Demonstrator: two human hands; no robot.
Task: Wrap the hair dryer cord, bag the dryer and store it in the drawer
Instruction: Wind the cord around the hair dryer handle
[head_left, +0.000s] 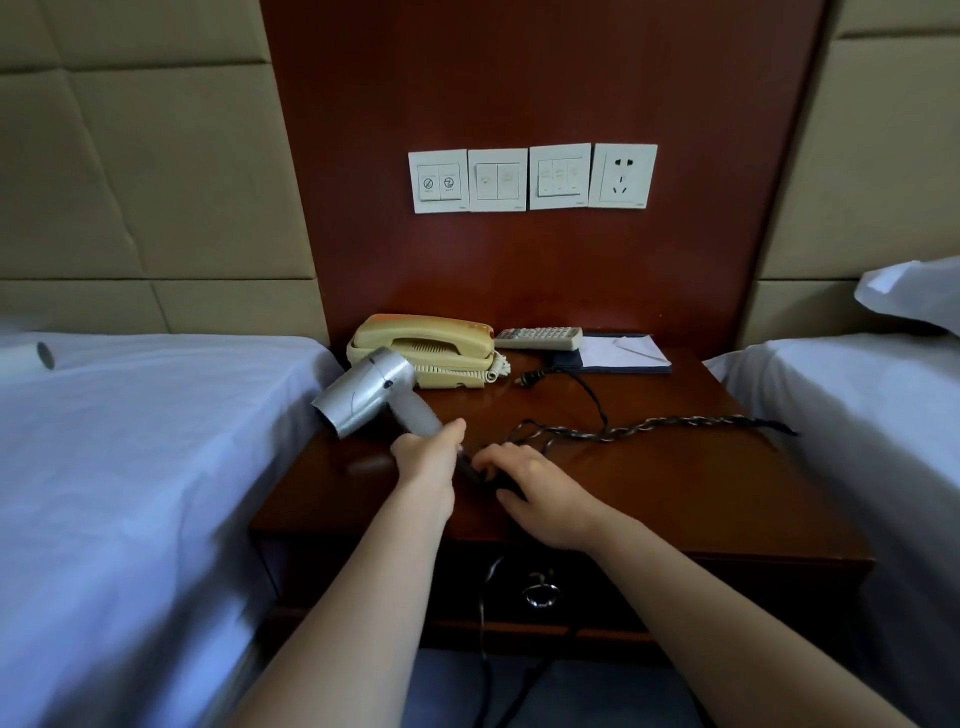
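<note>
My left hand (423, 457) is wrapped around the smooth grey handle of the hair dryer (363, 392), fingers curled tight and thumb lying along the top. The dryer's barrel is a short cylinder in brushed silver with a matte sheen. It juts up and to the left of my fist, above the left edge of the nightstand (675, 483), with its open mouth facing the left bed (130, 441).

My right hand (535, 493) sits just beside the left, palm down, with its fingers bent over the cord (649, 426) and pinching it where it leaves the base of the handle. The cord is dark and twisted like rope. From my fingers it loops across the glossy red-brown wood to the right, then doubles back to its plug (527, 375), which lies near the phone (426, 343). Another length hangs down past the drawer (597, 587), beside its 1 metal ring pull (540, 592).

Behind my hands I count 1 cream plastic phone with a coiled lead, 1 grey remote (537, 338) with rows of small buttons, and 1 white notepad (623, 351) on a dark folder. On the wood panel above hang 4 white square plates: 3 with switches and 1 socket (623, 176). There are 2 beds with creased white sheets, and the right bed (857, 389) carries 1 pillow (914, 291).
</note>
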